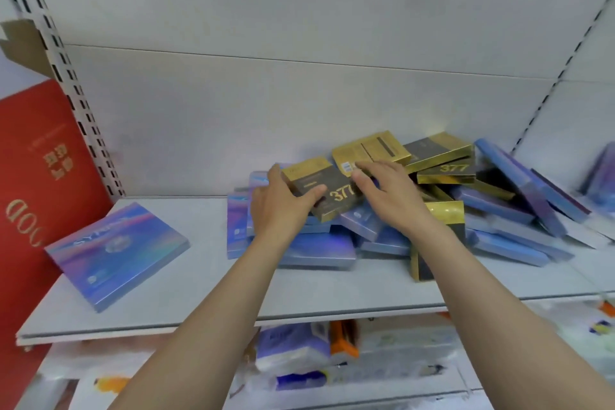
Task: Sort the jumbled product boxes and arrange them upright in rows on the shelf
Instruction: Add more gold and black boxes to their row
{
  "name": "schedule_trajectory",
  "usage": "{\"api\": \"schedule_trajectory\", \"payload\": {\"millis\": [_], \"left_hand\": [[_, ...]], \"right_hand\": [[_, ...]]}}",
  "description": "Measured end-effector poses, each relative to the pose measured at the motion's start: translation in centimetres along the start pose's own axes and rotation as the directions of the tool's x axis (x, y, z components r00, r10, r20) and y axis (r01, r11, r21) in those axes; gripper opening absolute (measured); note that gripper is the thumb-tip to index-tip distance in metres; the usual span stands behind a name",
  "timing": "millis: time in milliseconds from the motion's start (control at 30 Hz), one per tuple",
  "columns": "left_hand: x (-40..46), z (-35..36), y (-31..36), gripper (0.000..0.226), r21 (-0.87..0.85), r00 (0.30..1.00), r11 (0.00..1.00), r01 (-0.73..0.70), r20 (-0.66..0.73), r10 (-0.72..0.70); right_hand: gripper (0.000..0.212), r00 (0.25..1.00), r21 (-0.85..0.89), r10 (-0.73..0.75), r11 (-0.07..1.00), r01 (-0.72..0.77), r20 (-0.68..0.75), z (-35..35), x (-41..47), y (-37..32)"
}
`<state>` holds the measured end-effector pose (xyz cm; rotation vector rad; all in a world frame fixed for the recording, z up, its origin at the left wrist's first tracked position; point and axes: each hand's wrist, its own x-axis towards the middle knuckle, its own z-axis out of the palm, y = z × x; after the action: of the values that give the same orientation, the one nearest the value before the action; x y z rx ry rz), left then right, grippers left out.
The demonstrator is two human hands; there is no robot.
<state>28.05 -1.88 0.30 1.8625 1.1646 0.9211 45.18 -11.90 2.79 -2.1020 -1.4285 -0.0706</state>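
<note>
A jumbled heap of flat blue iridescent boxes [319,250] and gold-and-black boxes marked 377 [446,170] lies on the grey shelf [233,289], from the middle to the right. My left hand [279,200] grips the left edge of the topmost gold-and-black 377 box [332,193], thumb on its face. My right hand [386,190] rests with spread fingers on that box's right side and on a gold box [369,150] behind it. One blue box [116,253] lies flat and alone at the shelf's left.
A large red carton [36,176] leans against the slotted upright [66,76] at the left. The grey back panel [299,93] closes the shelf behind. Below the shelf sit packets in white, blue and orange [299,349]. More blue boxes [602,176] show at the far right.
</note>
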Motion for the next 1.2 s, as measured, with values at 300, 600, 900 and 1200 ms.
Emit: {"api": "schedule_trajectory", "payload": {"millis": [300, 600, 900, 1200], "left_hand": [[1.0, -3.9, -1.1, 0.075, -0.221, 0.995, 0.973, -0.072, -0.083, 0.055], [-0.1, -9.2, -5.5, 0.043, -0.254, 0.987, 0.967, 0.011, -0.151, -0.051], [-2.5, -10.6, -7.3, 0.037, -0.384, 0.988, 0.923, 0.034, -0.129, -0.091], [-5.8, -6.8, -4.4, 0.039, -0.515, 1.000, 0.857, 0.019, 0.011, -0.016]], "right_hand": [[0.057, 0.993, -0.280, 0.045, 0.960, -0.012, 0.111, 0.8, 2.9, -1.2], [0.075, 0.990, -0.189, -0.045, 0.980, 0.070, 0.130, 3.2, 1.2, -5.6], [0.052, 0.934, -0.064, -0.096, 0.995, 0.078, -0.344, 1.2, -2.1, -7.5], [0.066, 0.934, 0.611, 0.229, 0.792, -0.015, -0.273, -2.9, -7.7, -4.7]]}}
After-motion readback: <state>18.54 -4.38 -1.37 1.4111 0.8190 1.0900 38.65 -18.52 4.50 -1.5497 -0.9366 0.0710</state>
